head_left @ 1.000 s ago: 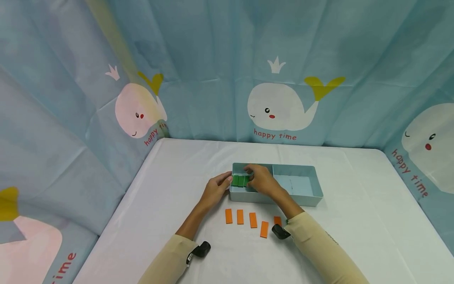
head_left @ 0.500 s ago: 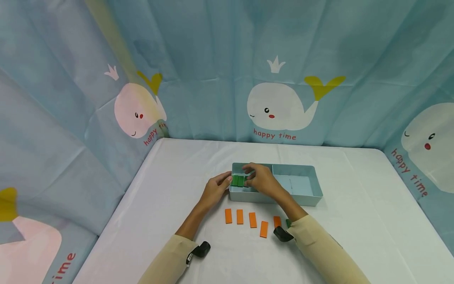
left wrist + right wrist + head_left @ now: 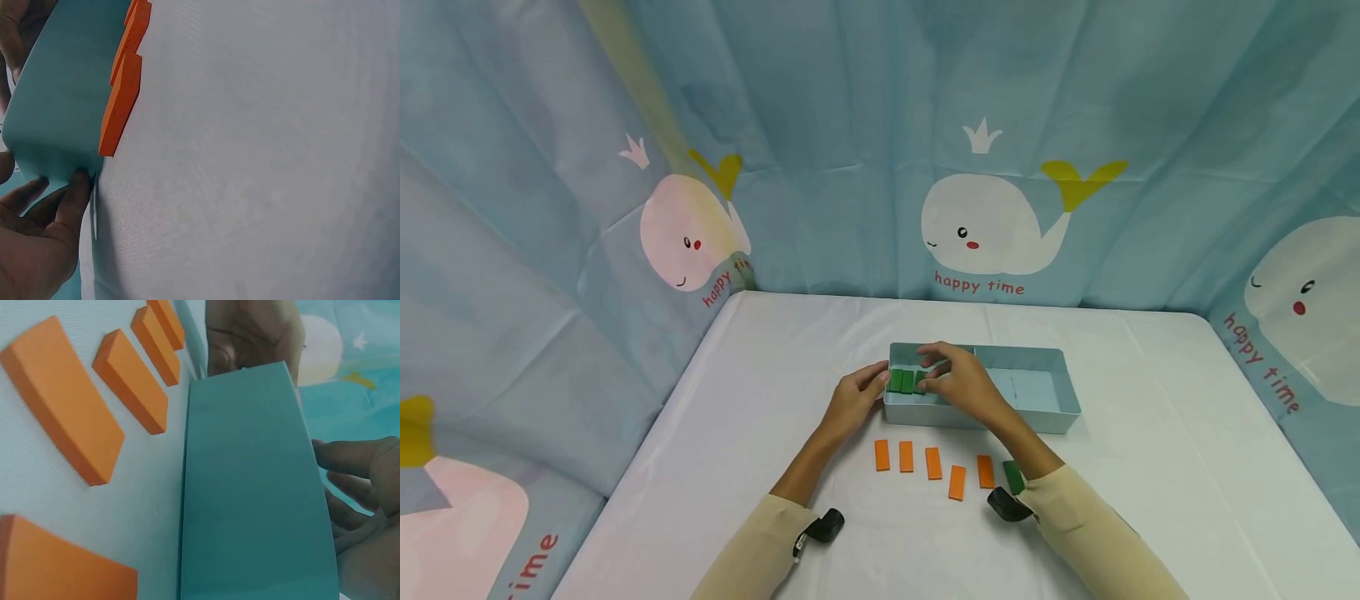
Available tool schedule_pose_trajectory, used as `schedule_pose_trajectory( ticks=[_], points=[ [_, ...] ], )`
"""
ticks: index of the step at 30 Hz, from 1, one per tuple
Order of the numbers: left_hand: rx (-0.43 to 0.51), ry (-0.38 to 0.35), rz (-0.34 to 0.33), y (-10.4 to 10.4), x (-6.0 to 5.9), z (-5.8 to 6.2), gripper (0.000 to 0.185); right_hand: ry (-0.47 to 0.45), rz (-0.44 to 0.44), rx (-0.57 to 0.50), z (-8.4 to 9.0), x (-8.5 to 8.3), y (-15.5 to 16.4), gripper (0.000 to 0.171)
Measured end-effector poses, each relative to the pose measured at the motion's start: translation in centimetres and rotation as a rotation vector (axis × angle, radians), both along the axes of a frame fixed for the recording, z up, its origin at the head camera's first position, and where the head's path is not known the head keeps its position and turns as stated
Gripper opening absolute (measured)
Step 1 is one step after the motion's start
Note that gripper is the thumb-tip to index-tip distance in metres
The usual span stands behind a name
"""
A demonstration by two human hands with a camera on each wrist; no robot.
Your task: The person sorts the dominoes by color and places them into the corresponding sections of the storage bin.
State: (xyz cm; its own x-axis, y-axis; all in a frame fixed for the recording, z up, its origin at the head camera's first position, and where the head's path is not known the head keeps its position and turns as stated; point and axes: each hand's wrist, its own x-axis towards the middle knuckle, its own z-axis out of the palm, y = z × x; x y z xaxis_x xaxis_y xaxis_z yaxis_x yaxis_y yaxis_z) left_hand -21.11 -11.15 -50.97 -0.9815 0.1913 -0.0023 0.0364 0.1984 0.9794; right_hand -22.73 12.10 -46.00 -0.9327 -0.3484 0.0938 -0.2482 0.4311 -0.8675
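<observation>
A light blue two-compartment box stands on the white table. My left hand grips its left end, thumb at the rim and fingers against the outer wall. In the left wrist view, the left hand's fingertips press that end wall. My right hand reaches into the left compartment, thumb and a finger pinching a green block. Two more green blocks stand side by side left of it. The box wall hides the right hand's block in the right wrist view.
Several orange blocks lie spaced in a row in front of the box. Another green block lies at the row's right end, beside the right sleeve. A whale-print curtain surrounds the table.
The right hand and forearm have shifted slightly right, uncovering more of the green block on the table. The pinched green block now stands apart from its two neighbours. The left hand keeps its place.
</observation>
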Motion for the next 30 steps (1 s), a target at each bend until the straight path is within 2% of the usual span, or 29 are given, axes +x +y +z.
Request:
schedule_pose_trajectory(
  ticks=[12, 30],
  points=[
    [-0.036, 0.009, 0.009, 0.1, 0.0, 0.0, 0.054, 0.011, -0.038, -0.024, 0.4, 1.6, 1.2, 0.050],
    [0.001, 0.005, -0.001, 0.1, 0.0, 0.0, 0.054, 0.027, -0.080, -0.086, 0.9, 4.0, 3.8, 0.042]
  ],
)
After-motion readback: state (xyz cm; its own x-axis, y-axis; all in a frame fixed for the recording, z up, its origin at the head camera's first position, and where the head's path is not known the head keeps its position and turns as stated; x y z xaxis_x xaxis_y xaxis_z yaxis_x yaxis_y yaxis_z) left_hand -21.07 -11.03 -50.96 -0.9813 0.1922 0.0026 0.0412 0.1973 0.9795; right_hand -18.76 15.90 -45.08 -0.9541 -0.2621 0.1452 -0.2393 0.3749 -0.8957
